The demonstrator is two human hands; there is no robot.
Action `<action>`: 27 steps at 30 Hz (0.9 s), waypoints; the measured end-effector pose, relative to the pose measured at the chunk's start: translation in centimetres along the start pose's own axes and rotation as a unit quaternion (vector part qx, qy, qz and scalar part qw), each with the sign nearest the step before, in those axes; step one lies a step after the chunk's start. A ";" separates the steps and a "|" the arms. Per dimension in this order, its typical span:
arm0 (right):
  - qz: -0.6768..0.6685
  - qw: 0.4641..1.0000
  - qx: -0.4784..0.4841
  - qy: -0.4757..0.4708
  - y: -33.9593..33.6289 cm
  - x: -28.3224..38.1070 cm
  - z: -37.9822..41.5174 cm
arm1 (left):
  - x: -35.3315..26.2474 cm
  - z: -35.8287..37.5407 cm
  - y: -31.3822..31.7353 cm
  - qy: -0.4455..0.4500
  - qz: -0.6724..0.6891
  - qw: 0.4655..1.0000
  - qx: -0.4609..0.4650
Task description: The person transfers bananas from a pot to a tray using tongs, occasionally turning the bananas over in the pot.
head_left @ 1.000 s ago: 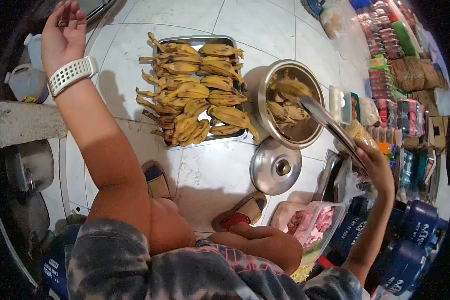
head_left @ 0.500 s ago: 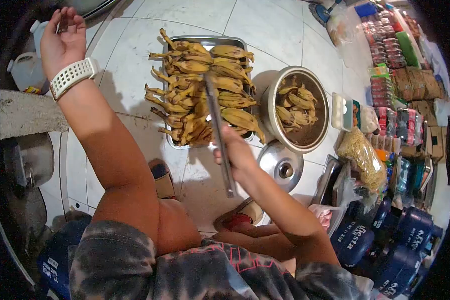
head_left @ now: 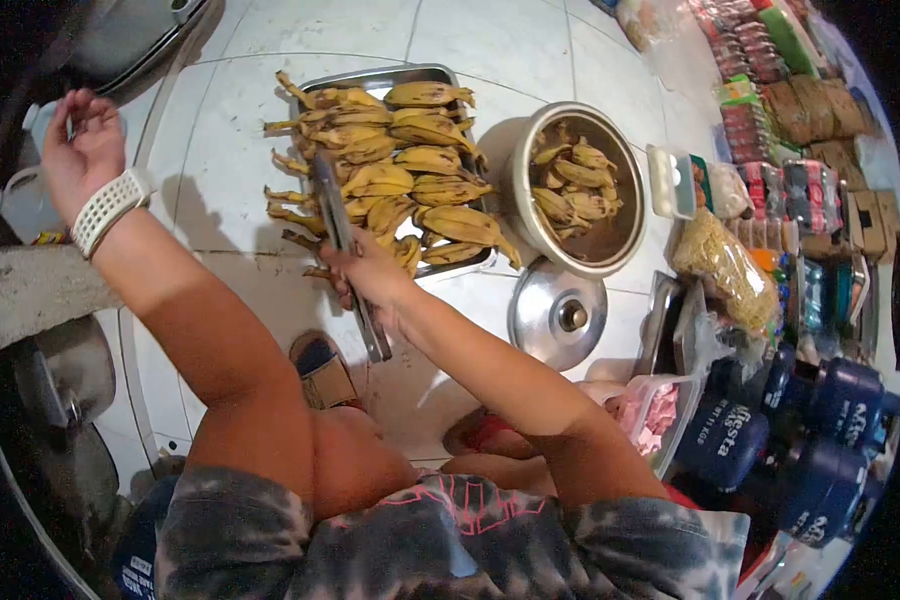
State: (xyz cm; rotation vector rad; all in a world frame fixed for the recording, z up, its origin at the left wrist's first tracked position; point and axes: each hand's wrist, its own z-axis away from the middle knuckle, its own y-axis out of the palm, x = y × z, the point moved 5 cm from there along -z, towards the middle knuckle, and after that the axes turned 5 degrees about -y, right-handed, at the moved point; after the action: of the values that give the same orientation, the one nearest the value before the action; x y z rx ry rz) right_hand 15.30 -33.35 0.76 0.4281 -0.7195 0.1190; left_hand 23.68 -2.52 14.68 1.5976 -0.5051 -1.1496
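Observation:
My right hand (head_left: 368,275) is closed round the middle of a pair of metal tongs (head_left: 336,212). The tongs slant over the near left part of a metal tray (head_left: 395,74), their far tips overlapping the rows of brown-spotted yellow bananas (head_left: 378,182) in it. To the tray's right stands a pot (head_left: 521,205) with more bananas (head_left: 582,178) inside. Raised at the far left, my left hand (head_left: 92,145) is empty, palm up with loosely bent fingers, a pale perforated watch strap (head_left: 110,210) on its wrist.
A metal lid (head_left: 538,312) lies on the tiled floor by the pot. Along the right are an egg tray (head_left: 662,180), a bag of noodle-like food (head_left: 722,270), bottle packs (head_left: 810,195) and blue gas cylinders (head_left: 722,440). A concrete ledge (head_left: 40,290) juts in at left.
My right hand and the tongs have swung left, from the tray's middle to its near left side. The view has shifted, and my left hand stays raised and empty.

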 end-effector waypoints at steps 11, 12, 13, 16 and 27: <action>0.399 0.898 -0.124 -0.136 -19.1 10.0 17.0 | -2.2 -2.8 -4.3 0.008 0.017 1.000 -0.005; 0.560 0.799 -0.171 -0.137 -22.8 10.9 19.0 | -2.0 -2.8 -4.1 0.001 0.016 1.000 -0.001; 0.593 0.770 -0.223 -0.077 -24.3 12.1 21.2 | -1.8 -2.8 -3.8 -0.007 0.014 1.000 0.003; 0.755 0.593 -0.278 0.029 -27.6 14.4 24.6 | -0.8 -2.8 -2.5 0.031 -0.038 0.998 -0.038; 0.829 0.429 -0.045 0.356 -31.3 19.6 13.6 | 4.8 -0.8 3.4 -0.027 -0.102 0.994 0.029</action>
State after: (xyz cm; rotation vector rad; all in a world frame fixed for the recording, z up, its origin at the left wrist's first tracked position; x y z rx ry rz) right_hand 29.49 -68.22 12.26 -0.6409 0.0008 2.0497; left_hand 27.30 -7.13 15.76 1.7010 -0.4200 -1.3460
